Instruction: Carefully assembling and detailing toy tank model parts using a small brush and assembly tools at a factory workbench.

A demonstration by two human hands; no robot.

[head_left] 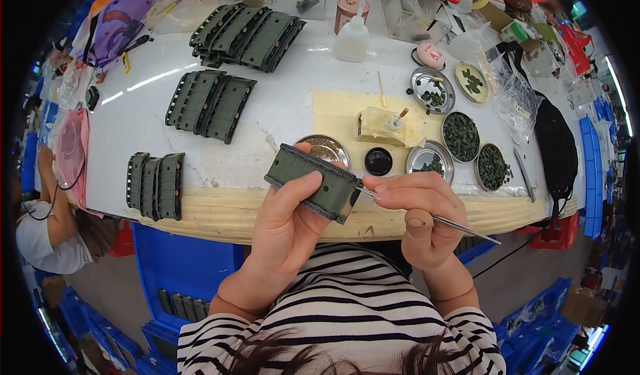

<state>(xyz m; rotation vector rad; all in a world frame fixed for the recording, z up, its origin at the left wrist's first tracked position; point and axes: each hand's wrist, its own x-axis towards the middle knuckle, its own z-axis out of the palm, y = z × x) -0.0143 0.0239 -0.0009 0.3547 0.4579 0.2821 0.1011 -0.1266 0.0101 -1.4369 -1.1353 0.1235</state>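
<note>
My left hand (283, 223) is closed around a dark green ribbed plastic casing (337, 194), thumb on its face and fingers behind it. The casing is held tilted above the table's near edge. It has small holes and a brown-and-black patch at its right end. Slim metal tweezers (467, 228) are pinched in my right hand (433, 218), with the tip at the casing's right end. Whether the tip holds a small piece is too small to tell. Just beyond my hands are a dish of small brown parts (325, 146) and a round black pot (379, 162).
Similar green casings lie in stacks (247, 36), (210, 105) and a row (155, 185) on the left. Dishes of dark green pieces (461, 137), a white squeeze bottle (353, 40), a taped block (390, 127) and other tweezers (525, 174) stand beyond. A blue bin (183, 255) is below.
</note>
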